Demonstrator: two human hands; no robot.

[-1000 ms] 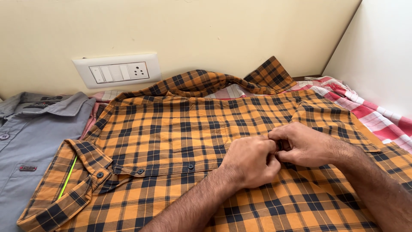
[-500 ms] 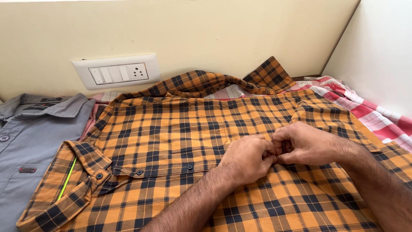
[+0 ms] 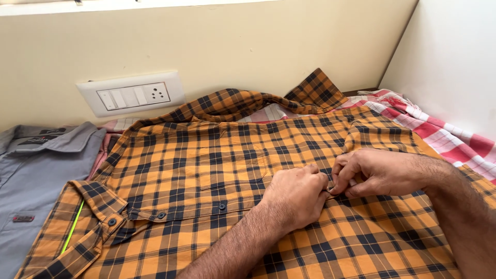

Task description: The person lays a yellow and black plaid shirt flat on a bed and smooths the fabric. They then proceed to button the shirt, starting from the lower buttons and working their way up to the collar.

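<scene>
Where the two hands meet, the front placket of the orange-and-black checked cotton shirt [image 3: 206, 170] is pinched between the fingertips of the left hand [image 3: 297, 199] and the right hand [image 3: 377, 173]; both grips are closed on the fabric. The shirt is laid flat, front up, collar toward the wall. Lower buttons appear fastened; the section under the fingers is judged in progress. A grey shirt [image 3: 36, 175] and a red-and-white checked cloth [image 3: 444, 134] lie beside it. A white switch plate [image 3: 132, 95] is mounted on the cream wall [image 3: 258, 41].
</scene>
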